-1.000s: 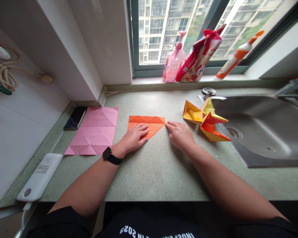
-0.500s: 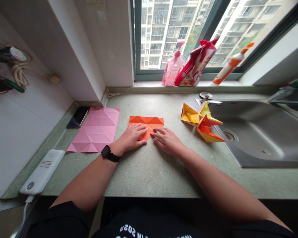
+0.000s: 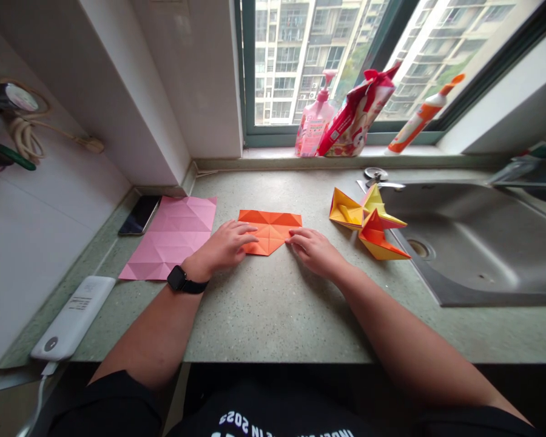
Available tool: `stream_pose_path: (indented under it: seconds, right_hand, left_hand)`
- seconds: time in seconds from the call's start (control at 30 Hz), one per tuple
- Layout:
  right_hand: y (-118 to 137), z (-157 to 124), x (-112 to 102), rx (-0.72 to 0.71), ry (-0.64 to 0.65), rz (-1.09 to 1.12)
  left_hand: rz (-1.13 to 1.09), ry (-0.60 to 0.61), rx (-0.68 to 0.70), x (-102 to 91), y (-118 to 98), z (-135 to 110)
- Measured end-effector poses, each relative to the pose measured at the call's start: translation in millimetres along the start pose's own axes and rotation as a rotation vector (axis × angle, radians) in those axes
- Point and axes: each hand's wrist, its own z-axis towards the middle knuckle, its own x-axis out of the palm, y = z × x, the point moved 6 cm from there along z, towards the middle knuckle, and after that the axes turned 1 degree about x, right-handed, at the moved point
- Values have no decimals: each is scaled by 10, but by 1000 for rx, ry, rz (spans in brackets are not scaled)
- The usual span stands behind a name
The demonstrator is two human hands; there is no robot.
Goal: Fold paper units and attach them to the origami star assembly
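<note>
A creased sheet of orange origami paper (image 3: pixel 269 233) lies flat on the counter in front of me, its lower right corner slanting inward. My left hand (image 3: pixel 227 246) rests over the paper's left side with its fingers stretched out and somewhat apart, hiding the lower left corner. At the right edge, my right hand (image 3: pixel 313 250) has its fingertips drawn together on the paper. Left of my hands is a creased pink sheet of paper (image 3: pixel 170 233), partly behind my left wrist. To the right stands a folded paper model (image 3: pixel 368 221) in yellow and orange with pointed pockets.
A phone (image 3: pixel 139 215) touches the pink sheet, and a white power bank (image 3: pixel 75 318) with a cable lies at the left edge. The steel sink (image 3: pixel 491 243) is on the right. A pump bottle (image 3: pixel 313 124), a red bag (image 3: pixel 359 115) and an orange-white bottle (image 3: pixel 423 118) line the sill.
My left hand has slid left, off the middle of the orange paper, uncovering more creases. My right hand has shifted slightly right, to the paper's edge.
</note>
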Motion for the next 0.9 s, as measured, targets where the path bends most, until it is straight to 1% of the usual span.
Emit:
stream_pose_path:
  seconds: [0.1,0.37,0.5,0.7,0.8,0.9]
  right_hand:
    - [-8,-2,0,7,-3,5]
    - [-6,5,5,-5,-8,9]
    - [-3,9,20,-6,-15,-13]
    - [-4,4,44,11,-10,-43]
    - [6,6,48,17,2,-51]
    - [2,8,53,28,8,-56]
  left_hand:
    - [-23,1,-2,-2,5,-4]
    - [-26,-5,93,139,-55,44]
    - [-11,10,96,168,-80,61]
    - [-32,50,131,246,-228,120]
    - [-6,11,113,222,-223,128]
    - [42,-59,36,119,-97,101]
